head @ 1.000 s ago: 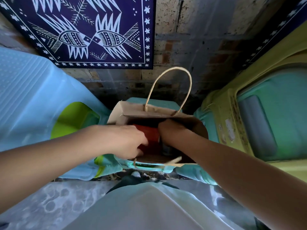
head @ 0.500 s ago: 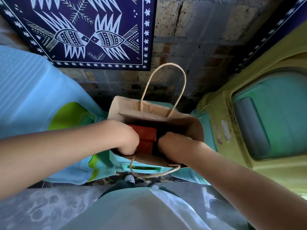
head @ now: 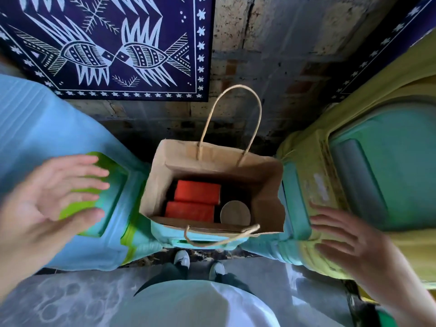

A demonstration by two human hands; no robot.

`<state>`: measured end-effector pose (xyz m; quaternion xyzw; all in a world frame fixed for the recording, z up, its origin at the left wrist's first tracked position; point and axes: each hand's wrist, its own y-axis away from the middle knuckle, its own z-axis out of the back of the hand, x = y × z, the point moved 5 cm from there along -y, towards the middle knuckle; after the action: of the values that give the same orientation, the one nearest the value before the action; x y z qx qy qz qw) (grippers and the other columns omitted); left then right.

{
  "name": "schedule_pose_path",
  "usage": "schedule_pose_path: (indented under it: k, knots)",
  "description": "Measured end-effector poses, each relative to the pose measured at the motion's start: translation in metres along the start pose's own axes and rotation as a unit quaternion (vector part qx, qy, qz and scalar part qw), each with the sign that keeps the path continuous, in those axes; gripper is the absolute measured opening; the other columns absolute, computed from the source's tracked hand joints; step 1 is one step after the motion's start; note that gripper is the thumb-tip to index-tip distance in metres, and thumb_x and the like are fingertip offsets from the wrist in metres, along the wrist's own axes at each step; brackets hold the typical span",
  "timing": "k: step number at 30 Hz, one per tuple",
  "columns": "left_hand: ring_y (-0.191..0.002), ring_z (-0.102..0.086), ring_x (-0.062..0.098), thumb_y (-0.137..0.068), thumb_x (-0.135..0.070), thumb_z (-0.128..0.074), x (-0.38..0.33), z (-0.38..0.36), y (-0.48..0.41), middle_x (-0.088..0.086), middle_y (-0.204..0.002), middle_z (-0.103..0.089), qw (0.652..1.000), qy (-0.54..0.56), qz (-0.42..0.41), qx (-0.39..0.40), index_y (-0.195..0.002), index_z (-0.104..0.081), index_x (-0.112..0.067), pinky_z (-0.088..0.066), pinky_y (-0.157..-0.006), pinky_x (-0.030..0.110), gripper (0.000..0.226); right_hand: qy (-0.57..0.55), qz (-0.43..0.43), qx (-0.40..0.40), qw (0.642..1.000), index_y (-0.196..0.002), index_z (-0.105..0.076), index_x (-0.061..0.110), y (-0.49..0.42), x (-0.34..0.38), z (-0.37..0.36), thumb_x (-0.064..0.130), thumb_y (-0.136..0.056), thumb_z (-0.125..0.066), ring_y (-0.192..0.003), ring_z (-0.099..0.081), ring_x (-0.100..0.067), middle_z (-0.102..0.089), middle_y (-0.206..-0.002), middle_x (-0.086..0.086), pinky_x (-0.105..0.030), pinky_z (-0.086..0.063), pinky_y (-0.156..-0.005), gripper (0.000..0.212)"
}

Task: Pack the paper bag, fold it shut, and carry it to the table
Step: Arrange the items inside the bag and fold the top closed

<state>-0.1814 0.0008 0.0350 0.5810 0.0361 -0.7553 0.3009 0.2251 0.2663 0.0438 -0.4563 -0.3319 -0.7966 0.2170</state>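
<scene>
A brown paper bag (head: pixel 269 185) with twine handles stands open on a light blue stool, right in front of me. Inside lie two red boxes (head: pixel 197 192), one behind the other, and beside them on the right a round grey can top (head: pixel 235 213). The far handle stands upright; the near one hangs over the front edge. My left hand (head: pixel 49 197) hovers left of the bag with fingers spread, holding nothing. My right hand (head: pixel 346 241) hovers right of the bag, also spread and apart from it.
A light blue and green plastic chair (head: pixel 113 208) stands at the left, a yellow-green and teal plastic seat (head: pixel 377 175) at the right. A brick wall with a dark blue fish-pattern cloth (head: pixel 106 46) rises behind. My shoes (head: pixel 181 258) stand on the grey floor below.
Both hands have come out of the bag and moved outward to its sides, fingers now spread. The red boxes and the can stay inside, now uncovered.
</scene>
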Motion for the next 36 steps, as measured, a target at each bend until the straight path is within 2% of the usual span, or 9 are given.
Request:
schedule_pose_path:
  k: [4,8,13,17,21,23,27,32,36]
  knots:
    - [-0.115,-0.06,0.011,-0.051,-0.047,-0.091,-0.027,-0.049,0.022,-0.01,-0.129,-0.062,0.991,-0.045,-0.122,-0.019,-0.137,-0.046,-0.035,-0.048,-0.096,0.024,0.098,0.009,0.013,0.036,0.999,-0.125,-0.063,0.037,-0.019,0.003,-0.034,0.018,-0.068,-0.084,-0.121,-0.061,-0.007,-0.068,-0.125,0.015,-0.029,-0.049,-0.099,0.063]
    - [-0.118,-0.054,-0.01,-0.064,-0.049,-0.079,-0.032,-0.098,-0.005,-0.034,-0.129,-0.056,0.976,-0.142,-0.162,0.033,-0.125,-0.048,-0.054,-0.041,-0.096,0.012,0.068,0.007,0.076,0.156,0.985,-0.129,-0.062,0.037,-0.056,0.023,-0.085,0.011,-0.078,-0.081,-0.124,-0.059,-0.009,-0.068,-0.129,0.013,-0.033,-0.042,-0.108,0.06]
    - [-0.102,-0.069,0.002,-0.064,-0.036,-0.077,-0.014,-0.079,-0.016,-0.023,-0.121,-0.064,0.989,-0.054,-0.138,-0.008,-0.123,-0.052,-0.044,-0.05,-0.085,0.012,0.065,-0.089,0.093,0.06,0.99,-0.119,-0.069,0.033,-0.069,0.007,-0.075,0.03,-0.07,-0.086,-0.115,-0.065,-0.012,-0.071,-0.124,0.006,-0.042,-0.049,-0.102,0.053]
    - [-0.116,-0.063,0.009,-0.059,-0.049,-0.083,0.005,-0.082,-0.043,-0.011,-0.14,-0.052,0.999,-0.007,-0.049,-0.011,-0.128,-0.059,-0.033,-0.051,-0.095,0.032,0.075,-0.099,0.077,0.014,0.992,-0.149,-0.029,0.044,-0.08,0.002,-0.091,0.026,-0.065,-0.088,-0.136,-0.047,-0.012,-0.05,-0.148,0.01,-0.037,-0.041,-0.106,0.105]
    - [-0.071,-0.058,0.013,-0.077,-0.054,-0.074,0.021,-0.093,-0.068,-0.006,-0.074,-0.063,0.992,-0.014,0.031,-0.124,-0.071,-0.068,-0.016,-0.041,-0.066,0.029,0.038,-0.089,-0.008,-0.163,0.983,-0.132,-0.056,0.016,-0.103,-0.006,-0.102,0.025,-0.073,-0.085,-0.093,-0.071,-0.025,-0.076,-0.093,-0.006,-0.04,-0.056,-0.085,0.067]
    - [-0.082,-0.057,0.021,-0.077,-0.036,-0.081,0.025,-0.097,-0.068,0.005,-0.087,-0.06,0.968,-0.151,0.029,-0.197,-0.089,-0.065,-0.01,-0.041,-0.069,0.031,0.033,0.06,-0.031,-0.235,0.97,-0.139,-0.051,0.017,-0.103,-0.005,-0.105,0.033,-0.075,-0.082,-0.089,-0.064,-0.02,-0.068,-0.091,0.001,-0.032,-0.049,-0.078,0.073]
    - [-0.12,-0.051,0.029,-0.08,-0.046,-0.073,0.003,-0.114,-0.05,0.007,-0.13,-0.058,0.911,-0.286,-0.23,-0.188,-0.113,-0.068,-0.021,-0.041,-0.1,0.042,0.042,0.254,0.156,-0.246,0.922,-0.118,-0.071,0.026,-0.086,0.019,-0.122,0.059,-0.077,-0.066,-0.107,-0.053,-0.029,-0.066,-0.111,-0.002,-0.047,-0.043,-0.09,0.052]
    - [-0.112,-0.059,0.024,-0.07,-0.03,-0.086,0.001,-0.138,-0.051,-0.009,-0.107,-0.074,0.894,-0.342,-0.273,-0.096,-0.081,-0.08,-0.027,-0.037,-0.089,0.043,0.012,0.306,0.26,-0.109,0.909,-0.084,-0.081,0.022,-0.091,0.035,-0.173,0.024,-0.075,-0.074,-0.091,-0.065,-0.031,-0.076,-0.09,0.002,-0.047,-0.049,-0.079,0.011]
    - [-0.097,-0.061,0.025,-0.069,-0.022,-0.088,0.027,-0.106,-0.057,-0.008,-0.096,-0.072,0.928,-0.25,-0.242,-0.135,-0.072,-0.081,-0.021,-0.045,-0.087,0.049,0.008,0.255,0.218,-0.193,0.922,-0.073,-0.082,0.018,-0.101,-0.001,-0.134,0.014,-0.072,-0.083,-0.087,-0.061,-0.021,-0.074,-0.087,0.003,-0.036,-0.049,-0.082,0.005]
